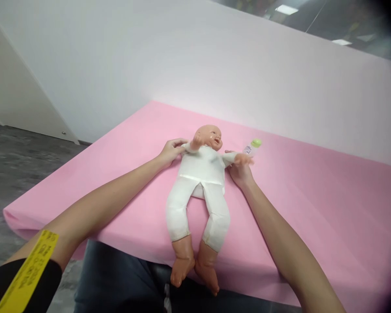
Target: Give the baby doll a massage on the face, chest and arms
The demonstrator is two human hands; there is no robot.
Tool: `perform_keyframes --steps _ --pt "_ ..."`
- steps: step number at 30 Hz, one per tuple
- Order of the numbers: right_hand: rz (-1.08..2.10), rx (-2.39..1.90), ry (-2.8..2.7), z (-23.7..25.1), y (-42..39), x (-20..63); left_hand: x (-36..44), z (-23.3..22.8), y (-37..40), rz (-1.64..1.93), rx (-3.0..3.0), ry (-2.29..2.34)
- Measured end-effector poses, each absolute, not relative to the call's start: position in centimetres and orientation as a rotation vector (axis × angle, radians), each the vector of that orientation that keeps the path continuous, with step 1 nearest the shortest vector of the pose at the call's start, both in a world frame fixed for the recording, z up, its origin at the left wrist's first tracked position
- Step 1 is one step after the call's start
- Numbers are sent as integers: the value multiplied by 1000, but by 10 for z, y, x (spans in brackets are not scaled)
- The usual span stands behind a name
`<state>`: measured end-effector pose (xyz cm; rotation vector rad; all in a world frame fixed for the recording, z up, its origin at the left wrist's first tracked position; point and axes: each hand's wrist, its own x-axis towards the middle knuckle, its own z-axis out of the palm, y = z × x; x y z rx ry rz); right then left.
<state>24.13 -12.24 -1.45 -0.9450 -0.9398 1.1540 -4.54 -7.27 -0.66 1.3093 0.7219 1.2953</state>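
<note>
A baby doll point(202, 167) with a white cloth body lies on its back on the pink-covered table, its head toward the wall and its bare feet past the near edge. My left hand point(172, 153) grips the doll at the shoulder on the left of the view, fingers curled at its upper arm. On the other side, my right hand point(243, 175) holds the doll at the opposite shoulder. The doll's forearm covers part of that hand, and some fingertips are hidden behind the sleeve.
A clear bottle with a green cap point(256, 142) lies beyond my right hand. The pink table cover point(329, 208) reaches the white wall point(247, 69) at the back. A door point(22, 87) and grey floor point(22, 161) are at the left.
</note>
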Motion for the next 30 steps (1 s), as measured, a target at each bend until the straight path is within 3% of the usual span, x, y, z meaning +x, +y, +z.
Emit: perform_keyframes --steps 17,30 --pt "1123 -992 -837 -26 -106 234 -53 -1 -76 1278 1506 1064" --pt "1126 -855 -925 -24 -111 226 -60 3 -79 1267 1445 900"
